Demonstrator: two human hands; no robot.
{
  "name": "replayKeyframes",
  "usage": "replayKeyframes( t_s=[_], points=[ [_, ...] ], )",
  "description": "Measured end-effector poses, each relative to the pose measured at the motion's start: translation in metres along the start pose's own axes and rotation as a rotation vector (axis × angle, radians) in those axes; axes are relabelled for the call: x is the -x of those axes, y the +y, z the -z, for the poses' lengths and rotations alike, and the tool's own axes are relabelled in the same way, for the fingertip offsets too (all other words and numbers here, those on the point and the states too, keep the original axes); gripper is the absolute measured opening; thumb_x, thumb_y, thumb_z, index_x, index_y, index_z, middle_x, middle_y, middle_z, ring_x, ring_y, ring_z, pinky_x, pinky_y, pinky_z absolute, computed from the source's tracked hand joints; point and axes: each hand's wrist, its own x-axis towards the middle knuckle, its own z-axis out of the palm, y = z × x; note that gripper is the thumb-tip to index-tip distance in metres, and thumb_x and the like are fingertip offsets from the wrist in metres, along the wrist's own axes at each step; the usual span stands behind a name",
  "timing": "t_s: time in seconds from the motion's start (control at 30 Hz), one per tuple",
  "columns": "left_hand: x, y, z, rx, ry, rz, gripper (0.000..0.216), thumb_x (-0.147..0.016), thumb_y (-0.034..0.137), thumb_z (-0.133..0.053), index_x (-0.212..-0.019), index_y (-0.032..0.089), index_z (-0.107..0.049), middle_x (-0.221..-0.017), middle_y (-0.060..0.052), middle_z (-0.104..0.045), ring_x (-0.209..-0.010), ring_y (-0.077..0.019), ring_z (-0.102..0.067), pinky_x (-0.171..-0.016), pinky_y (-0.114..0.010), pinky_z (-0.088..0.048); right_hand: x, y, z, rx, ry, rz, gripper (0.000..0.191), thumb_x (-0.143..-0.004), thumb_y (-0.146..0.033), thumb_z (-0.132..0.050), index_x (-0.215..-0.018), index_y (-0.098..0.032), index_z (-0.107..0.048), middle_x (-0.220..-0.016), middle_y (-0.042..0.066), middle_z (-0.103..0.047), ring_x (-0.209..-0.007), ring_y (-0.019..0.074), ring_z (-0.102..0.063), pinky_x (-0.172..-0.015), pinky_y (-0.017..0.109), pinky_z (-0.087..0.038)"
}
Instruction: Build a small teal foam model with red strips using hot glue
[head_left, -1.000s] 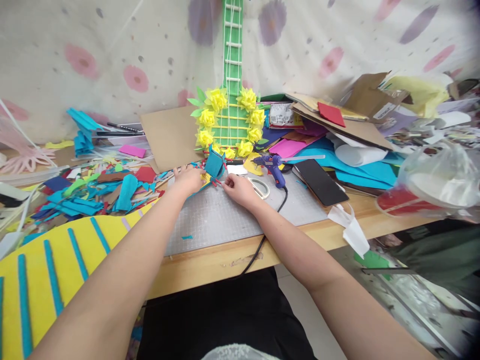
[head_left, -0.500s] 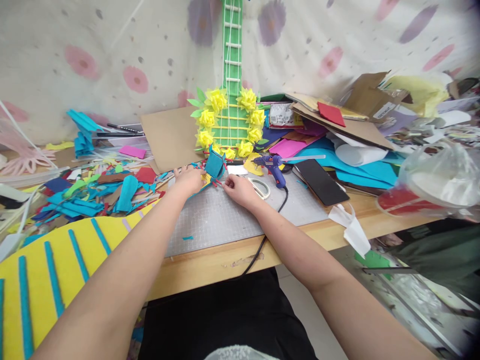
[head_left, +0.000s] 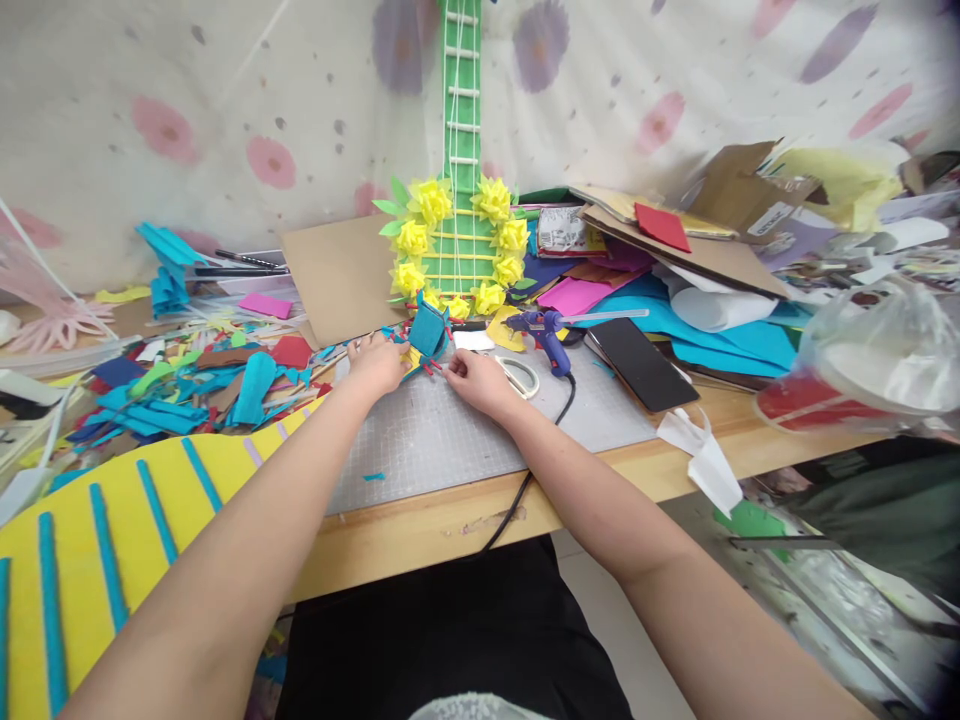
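Observation:
A small craft piece with a blue block-like end (head_left: 428, 330), a yellow part below it and thin red sticks at its sides lies on the grey cutting mat (head_left: 427, 445). My left hand (head_left: 377, 362) is closed over its yellow part from the left, thumb against it, and hides much of it. From the right, my right hand (head_left: 478, 381) pinches a red stick (head_left: 435, 368) at the piece's lower side. White-handled scissors (head_left: 523, 380) lie just beyond that hand. Whether the piece joins the large yellow board with blue strips (head_left: 75, 540) is hidden by my left forearm.
A purple glue gun (head_left: 551, 345) with a black cord lies right of the scissors, beside a phone (head_left: 645, 362). Behind stands a green paper guitar (head_left: 463, 150) with yellow flowers. Paper scraps (head_left: 187, 385) heap up left; a bagged red cup (head_left: 847, 380) stands right.

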Motion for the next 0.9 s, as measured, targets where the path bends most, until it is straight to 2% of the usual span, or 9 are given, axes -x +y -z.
replayKeyframes(
  t_s=[0.33, 0.6, 0.9],
  points=[
    [0.007, 0.001, 0.009, 0.027, 0.027, -0.012, 0.049, -0.081, 0.042, -0.046, -0.129, 0.033, -0.047, -0.130, -0.010, -0.050, -0.122, -0.0298, -0.042, -0.100, -0.047, -0.028, 0.001, -0.003, 0.003, -0.011, -0.003, -0.009, 0.012, -0.081, -0.030, -0.053, -0.078, -0.019, -0.058, -0.073, 0.001, -0.065, -0.065, 0.0134, -0.056, -0.057, 0.022, -0.032],
    [0.009, 0.006, 0.017, 0.076, 0.038, 0.101, 0.048, -0.077, 0.041, -0.054, -0.118, 0.018, -0.047, -0.123, -0.014, -0.057, -0.120, -0.0297, -0.046, -0.098, -0.041, -0.030, 0.000, -0.001, 0.000, -0.034, 0.013, -0.006, 0.013, -0.080, -0.031, -0.052, -0.077, -0.020, -0.059, -0.072, 0.001, -0.064, -0.065, 0.0135, -0.054, -0.056, 0.023, -0.030],
    [0.009, 0.000, 0.020, 0.140, 0.071, 0.055, 0.032, -0.079, 0.031, -0.051, -0.108, 0.020, -0.049, -0.119, -0.010, -0.059, -0.115, -0.0263, -0.050, -0.095, -0.039, -0.036, 0.000, -0.001, 0.000, -0.059, 0.039, -0.007, 0.011, -0.080, -0.030, -0.053, -0.078, -0.020, -0.057, -0.072, 0.000, -0.064, -0.065, 0.0129, -0.055, -0.058, 0.023, -0.032]
  ],
)
